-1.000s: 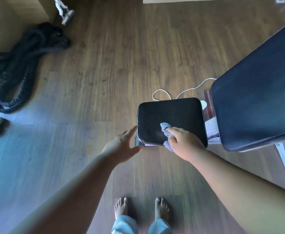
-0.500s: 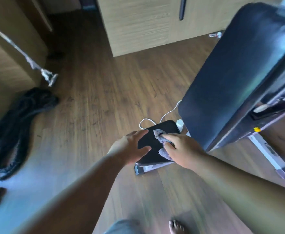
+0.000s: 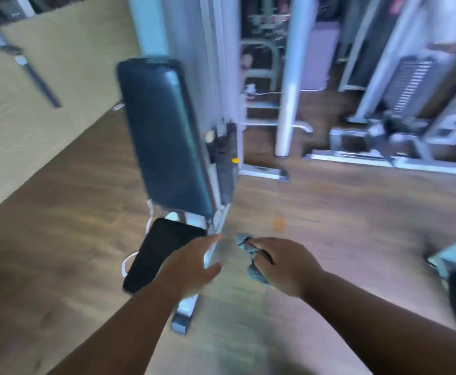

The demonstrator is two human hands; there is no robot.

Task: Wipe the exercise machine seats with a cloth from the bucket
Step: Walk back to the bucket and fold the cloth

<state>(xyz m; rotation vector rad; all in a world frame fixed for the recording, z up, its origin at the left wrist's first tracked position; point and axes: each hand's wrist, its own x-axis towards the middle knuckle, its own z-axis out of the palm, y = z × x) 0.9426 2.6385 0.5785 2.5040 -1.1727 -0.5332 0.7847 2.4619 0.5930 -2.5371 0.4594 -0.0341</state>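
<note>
Two hands are out over the floor (image 3: 329, 217), which lies bare to the right of the seat (image 3: 162, 253). Left hand (image 3: 191, 269), fingers spread, is above the seat's right edge; whether it touches is unclear. Right hand (image 3: 281, 263) grips the cloth (image 3: 248, 255), just beside the seat.

I can read no text, label, brand or number anywhere in my head view; the whole picture is smeared with motion blur. A small orange mark (image 3: 234, 159) on the machine frame (image 3: 225, 169) beside the backrest pad (image 3: 164, 136) carries no legible writing.
</note>
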